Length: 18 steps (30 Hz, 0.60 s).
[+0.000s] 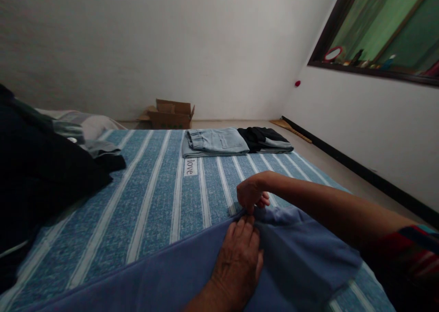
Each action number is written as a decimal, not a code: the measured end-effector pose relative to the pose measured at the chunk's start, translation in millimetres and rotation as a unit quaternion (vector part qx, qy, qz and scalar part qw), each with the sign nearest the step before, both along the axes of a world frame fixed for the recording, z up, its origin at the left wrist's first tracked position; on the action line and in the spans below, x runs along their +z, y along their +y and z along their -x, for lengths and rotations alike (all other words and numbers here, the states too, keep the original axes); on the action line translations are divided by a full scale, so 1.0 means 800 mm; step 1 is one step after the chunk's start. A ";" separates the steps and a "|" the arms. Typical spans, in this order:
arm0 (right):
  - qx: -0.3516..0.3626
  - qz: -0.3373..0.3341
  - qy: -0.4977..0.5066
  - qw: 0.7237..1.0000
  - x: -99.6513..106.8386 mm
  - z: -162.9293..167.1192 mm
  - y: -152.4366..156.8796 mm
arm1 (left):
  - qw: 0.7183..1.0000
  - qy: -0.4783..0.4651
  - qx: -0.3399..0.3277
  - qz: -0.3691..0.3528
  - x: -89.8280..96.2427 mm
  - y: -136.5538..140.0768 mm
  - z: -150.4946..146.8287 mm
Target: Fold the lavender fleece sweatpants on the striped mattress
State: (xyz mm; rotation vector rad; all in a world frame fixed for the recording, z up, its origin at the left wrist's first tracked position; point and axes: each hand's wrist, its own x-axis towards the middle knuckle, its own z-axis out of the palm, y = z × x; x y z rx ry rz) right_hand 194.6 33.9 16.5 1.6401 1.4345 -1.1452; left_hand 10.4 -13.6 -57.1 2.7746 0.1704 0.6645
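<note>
Blue-violet cloth (192, 275) is lying across the lower part of the frame, spread over a striped mattress (151, 202) and reaching from the lower left corner to the lower right. Its upper edge is running through the lower middle of the picture, and both hands are meeting right at that edge. The left hand (240, 257) is coming up from the bottom centre and lying flat on the cloth, fingers stretched out and together, pressing the fabric down rather than gripping it. The right hand (250, 194) is reaching in from the right, just above the left one, with its fingers curled and pinching the edge of the cloth, which is bunching up below the forearm.

Farther up the mattress, above the hands, a small white label reading "love" (190, 167) is showing among the stripes. Beyond it, in the upper middle, folded jeans (214, 142) are lying just beside a folded dark garment (265, 139). A pile of dark clothes (44, 165) is filling the left side. A cardboard box (170, 114) is standing on the floor against the white wall, and a window (387, 28) is occupying the upper right corner.
</note>
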 end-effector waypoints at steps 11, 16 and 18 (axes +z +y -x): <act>-0.079 -0.193 0.095 0.973 0.000 -0.011 -0.021 | 0.999 0.037 0.008 -0.037 -0.002 0.001 -0.003; -0.154 -0.268 0.153 0.939 -0.012 -0.024 -0.037 | 0.995 0.045 0.003 -0.094 -0.002 0.003 -0.005; -0.174 -0.299 0.175 0.922 -0.016 -0.028 -0.044 | 0.994 0.039 0.010 -0.106 -0.002 0.004 -0.005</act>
